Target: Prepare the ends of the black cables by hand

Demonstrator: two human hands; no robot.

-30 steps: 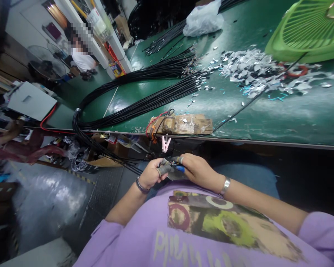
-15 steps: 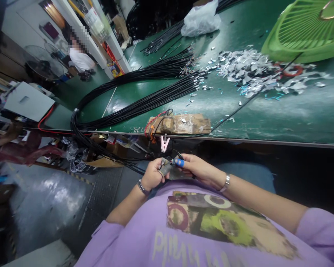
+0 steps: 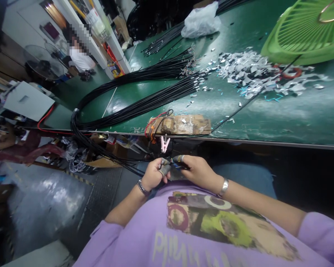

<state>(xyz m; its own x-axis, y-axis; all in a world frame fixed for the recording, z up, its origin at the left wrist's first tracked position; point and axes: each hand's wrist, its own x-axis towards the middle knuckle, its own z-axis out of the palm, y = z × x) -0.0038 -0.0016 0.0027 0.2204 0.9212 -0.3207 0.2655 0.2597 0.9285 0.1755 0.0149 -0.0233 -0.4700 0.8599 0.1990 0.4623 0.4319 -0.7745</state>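
green surface [image 3: 267,111], cable bundle [image 3: 144,104] on it | left hand [image 3: 153,174] pinched on cable end [image 3: 171,163] in lap | right hand [image 3: 197,171] closed on small tool at same end | judge: keep end steady, grip near tip

Cable [image 3: 133,163] – thin, black, one of several running from the bundle hanging off the bench edge on the left, down and right to the lap. Its end [image 3: 173,161] sits between the two hands, just under the bench edge, roughly level. Sheath looks stripped at the tip, short coloured cores showing – blue is visible, the others too small to tell. Left hand [image 3: 153,175] pinches the cable end with taped fingertips [image 3: 164,168], grey wrap. Right hand [image 3: 199,171] closes on the tip from the other side, forefinger taped too, touching the cores.
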